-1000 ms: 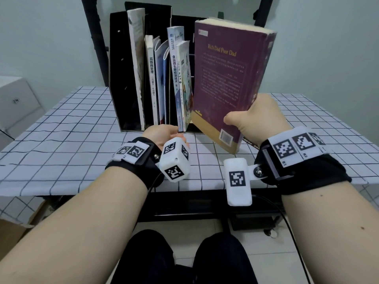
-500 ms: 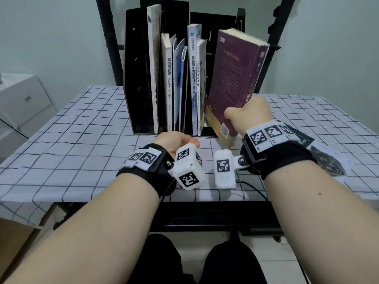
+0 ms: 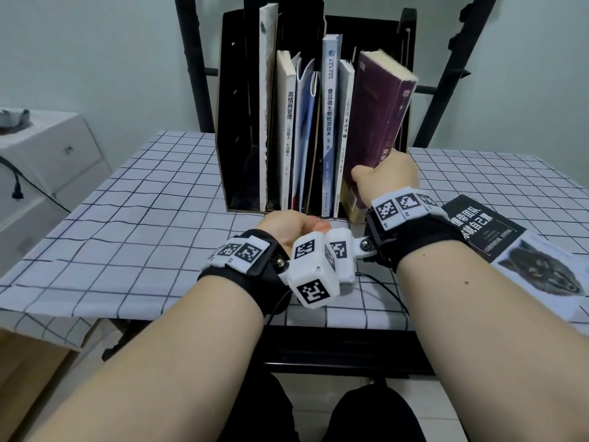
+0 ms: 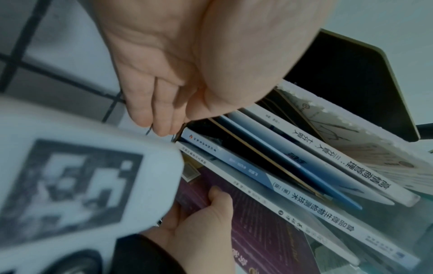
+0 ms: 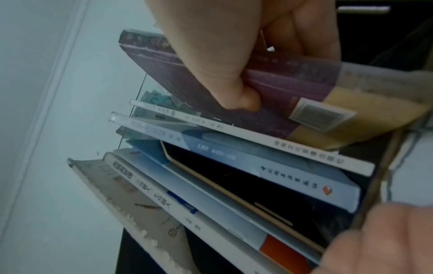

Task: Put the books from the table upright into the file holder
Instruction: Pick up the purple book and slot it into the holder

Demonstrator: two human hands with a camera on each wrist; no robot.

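A black file holder (image 3: pixel 236 122) stands at the back of the checked table (image 3: pixel 127 234) with several books upright in it. My right hand (image 3: pixel 385 177) grips a thick purple book (image 3: pixel 376 122) near its lower end, thumb on the back cover (image 5: pixel 269 115). The book leans slightly right in the holder's rightmost slot, against a thin white book (image 3: pixel 345 122). My left hand (image 3: pixel 287 224) rests at the holder's front lip, and its fingertips (image 4: pixel 159 120) touch the edge with nothing held. Another book (image 3: pixel 484 231) with a black cover lies flat on the table at the right.
A white cabinet (image 3: pixel 47 148) with a black cable stands left of the table. A black frame (image 3: pixel 452 74) rises behind the holder. The holder's left slot (image 3: pixel 248 161) holds no book. My knees show below the table's front edge.
My right hand has carried the purple book forward and down, turning it from cover-on to spine-on into the holder's right slot. The left hand has stayed at the holder's base.
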